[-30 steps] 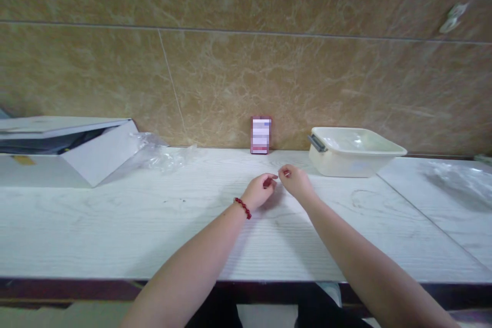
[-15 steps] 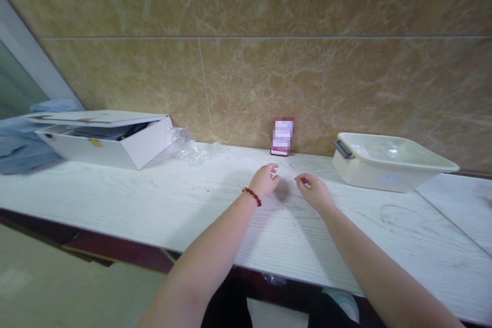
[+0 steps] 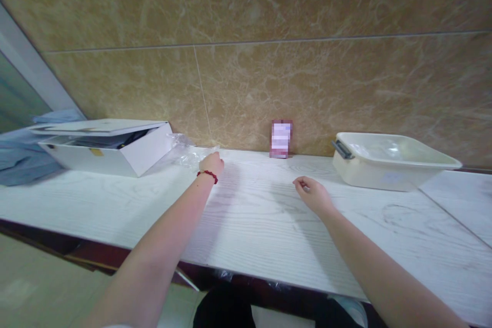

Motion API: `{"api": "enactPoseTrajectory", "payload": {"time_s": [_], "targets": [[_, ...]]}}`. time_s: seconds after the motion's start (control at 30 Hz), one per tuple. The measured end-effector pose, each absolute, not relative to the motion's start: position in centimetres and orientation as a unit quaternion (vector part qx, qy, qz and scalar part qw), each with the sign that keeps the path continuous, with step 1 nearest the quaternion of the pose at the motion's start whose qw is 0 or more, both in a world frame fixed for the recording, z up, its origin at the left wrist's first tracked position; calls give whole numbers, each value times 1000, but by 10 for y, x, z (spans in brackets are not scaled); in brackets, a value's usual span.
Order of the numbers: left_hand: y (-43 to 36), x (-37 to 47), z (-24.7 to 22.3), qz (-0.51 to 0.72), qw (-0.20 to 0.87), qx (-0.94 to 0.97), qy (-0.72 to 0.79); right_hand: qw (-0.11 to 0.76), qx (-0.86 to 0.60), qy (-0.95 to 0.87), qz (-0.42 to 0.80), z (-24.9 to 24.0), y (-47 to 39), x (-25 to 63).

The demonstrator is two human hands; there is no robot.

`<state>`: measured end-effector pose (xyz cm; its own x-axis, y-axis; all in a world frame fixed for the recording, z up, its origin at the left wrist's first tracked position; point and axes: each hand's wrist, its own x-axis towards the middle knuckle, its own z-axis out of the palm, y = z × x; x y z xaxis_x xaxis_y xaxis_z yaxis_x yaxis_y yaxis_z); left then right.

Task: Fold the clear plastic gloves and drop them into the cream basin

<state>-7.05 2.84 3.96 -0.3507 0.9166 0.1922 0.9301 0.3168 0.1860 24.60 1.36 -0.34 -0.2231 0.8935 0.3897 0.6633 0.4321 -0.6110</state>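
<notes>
At the right end of a crumpled clear plastic bag, my left hand has its fingers closed on the plastic. A red bead bracelet circles that wrist. My right hand hovers low over the white tabletop, thumb and fingertips pinched together with a small gap inside the curl. Whether anything tiny is between those fingertips cannot be made out. Behind and between the hands, a phone with a blurred screen leans upright against the wall.
On the left stands a white box with its lid ajar and dark items inside, beside blue cloth. A cream plastic bin with a grey handle sits at the right. Brown marble tiles back the table.
My left hand has moved left from near the phone to the plastic bag, and its fingers have closed. The right hand has stayed nearly still, pinched as before.
</notes>
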Motion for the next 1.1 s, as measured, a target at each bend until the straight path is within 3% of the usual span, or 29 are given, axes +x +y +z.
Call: {"api": "enactPoseTrajectory", "payload": {"time_s": [0.33,0.67,1.1], "targets": [[40,-110,5,-114,113,-532,-832,353,-529,-752,172,-4,14,244],[48,-115,12,-87,115,-540,-829,358,-535,-748,164,-7,18,244],[43,-41,15,-167,27,-668,-725,363,-535,-741,183,-4,15,243]]}}
